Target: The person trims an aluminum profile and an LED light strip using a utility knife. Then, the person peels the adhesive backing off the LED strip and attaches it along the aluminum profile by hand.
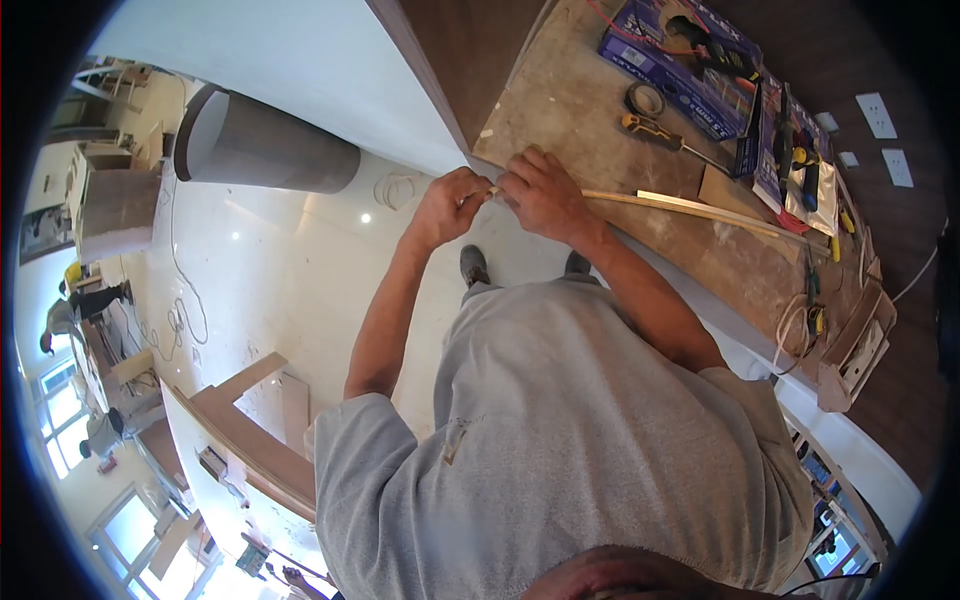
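Observation:
My left hand (452, 207) is closed, its fingertips pinched at the end of a thin light-coloured strip (612, 196). Close beside it, my right hand (545, 196) has its fingers curled around the same strip near that end. From my right hand the strip runs rightward along the front part of the worn workbench (570, 110). A second pale, shiny strip (700, 208) lies alongside it. Both hands are at the bench's left corner, below a brown panel edge (440, 70). My fingers cover the exact end of the strip.
On the bench are a tape roll (645, 99), a yellow-handled screwdriver (660, 130), purple boxes (670, 75) and a power tool (705, 45). A large grey cylinder (290, 145) lies on the floor. Cables trail across it. Other people (65, 315) are at the far left.

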`<state>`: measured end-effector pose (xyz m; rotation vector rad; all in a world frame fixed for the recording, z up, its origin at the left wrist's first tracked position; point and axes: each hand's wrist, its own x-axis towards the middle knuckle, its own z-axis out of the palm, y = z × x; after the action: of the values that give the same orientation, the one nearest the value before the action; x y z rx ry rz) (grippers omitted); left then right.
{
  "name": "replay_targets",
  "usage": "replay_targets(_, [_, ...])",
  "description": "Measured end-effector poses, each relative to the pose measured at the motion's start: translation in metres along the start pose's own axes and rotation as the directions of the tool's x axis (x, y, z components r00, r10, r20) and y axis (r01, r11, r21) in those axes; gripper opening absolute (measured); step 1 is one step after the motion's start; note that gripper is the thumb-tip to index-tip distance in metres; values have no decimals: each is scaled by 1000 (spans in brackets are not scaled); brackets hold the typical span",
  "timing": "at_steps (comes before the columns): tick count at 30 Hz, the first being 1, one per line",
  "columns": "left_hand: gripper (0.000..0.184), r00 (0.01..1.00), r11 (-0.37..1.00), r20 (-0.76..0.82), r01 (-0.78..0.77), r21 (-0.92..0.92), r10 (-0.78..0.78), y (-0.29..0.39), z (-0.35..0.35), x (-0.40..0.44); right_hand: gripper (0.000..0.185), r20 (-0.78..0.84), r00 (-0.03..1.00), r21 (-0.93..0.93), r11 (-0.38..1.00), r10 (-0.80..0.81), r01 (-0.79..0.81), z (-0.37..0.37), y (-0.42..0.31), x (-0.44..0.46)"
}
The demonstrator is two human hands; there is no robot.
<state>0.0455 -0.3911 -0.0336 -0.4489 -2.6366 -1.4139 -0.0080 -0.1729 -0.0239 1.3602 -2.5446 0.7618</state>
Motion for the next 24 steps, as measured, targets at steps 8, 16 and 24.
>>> replay_targets(8, [12, 999, 999, -16, -38, 32, 38, -1, 0, 0, 12, -12, 1000, 22, 1000, 9, -9, 0, -1, 1])
replay_targets(16, [11, 997, 997, -47, -65, 30, 67, -2, 2, 1, 12, -56, 998, -1, 1000, -12, 12, 4, 1, 0])
replay_targets(24, [11, 950, 926, 150, 303, -224, -274, -11, 1, 1, 11, -89, 995, -44, 998, -49, 45, 0, -1, 0])
